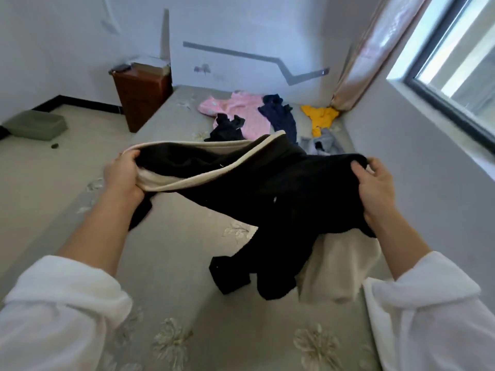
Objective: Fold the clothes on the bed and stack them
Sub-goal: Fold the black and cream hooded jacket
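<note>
Left hand (123, 174) clenched on cream-trimmed waistband edge of black garment (267, 199); right hand (375, 183) pinching opposite edge. Garment stretched between hands, lifted above bed (174, 263), lower part dangling toward mattress, cream lining showing. Held spread likely to find shape and straighten before folding. Beyond garment, unfolded clothes on bed: pink top (241, 108), navy piece (281, 116), yellow shirt (320, 116), grey item (322, 143), small black piece (227, 128). No stack visible. No readable label or writing.

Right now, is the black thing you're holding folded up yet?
Not yet. The black garment hangs loose and bunched between the left hand and right hand, its lower end drooping onto the bed.
</note>
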`<move>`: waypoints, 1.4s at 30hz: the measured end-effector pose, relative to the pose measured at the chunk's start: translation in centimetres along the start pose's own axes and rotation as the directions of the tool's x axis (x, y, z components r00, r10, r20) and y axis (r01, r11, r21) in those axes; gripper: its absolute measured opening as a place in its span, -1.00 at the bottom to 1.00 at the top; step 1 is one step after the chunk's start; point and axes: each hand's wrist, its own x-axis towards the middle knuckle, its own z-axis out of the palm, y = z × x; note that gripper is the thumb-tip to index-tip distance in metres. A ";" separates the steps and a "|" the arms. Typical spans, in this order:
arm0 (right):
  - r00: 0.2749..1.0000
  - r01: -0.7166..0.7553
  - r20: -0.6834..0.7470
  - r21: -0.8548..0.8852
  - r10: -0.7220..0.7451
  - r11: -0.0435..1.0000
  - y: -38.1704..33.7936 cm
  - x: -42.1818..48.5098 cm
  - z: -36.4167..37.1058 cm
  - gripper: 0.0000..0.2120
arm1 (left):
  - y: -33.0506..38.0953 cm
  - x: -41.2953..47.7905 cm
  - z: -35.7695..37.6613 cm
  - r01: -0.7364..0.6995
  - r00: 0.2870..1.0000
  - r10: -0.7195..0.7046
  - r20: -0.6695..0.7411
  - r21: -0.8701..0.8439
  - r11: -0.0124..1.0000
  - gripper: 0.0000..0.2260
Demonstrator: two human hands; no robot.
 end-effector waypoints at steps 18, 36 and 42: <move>0.998 0.020 -0.046 -0.272 -0.034 0.962 -4.8 4.7 -1.9 -0.83 | 3.4 -2.5 -1.3 0.082 0.979 -0.078 0.186 -0.014 0.997 -0.71; 0.899 -0.400 0.243 0.113 0.365 0.909 -5.5 1.1 2.3 -0.81 | -3.6 -7.8 8.2 -0.165 0.579 -0.500 0.644 0.693 0.702 0.06; 0.915 -0.292 0.257 -0.106 0.310 0.950 -4.9 0.2 5.3 -0.87 | -11.2 -9.6 7.6 -0.322 0.710 -0.200 0.676 0.564 0.760 -0.84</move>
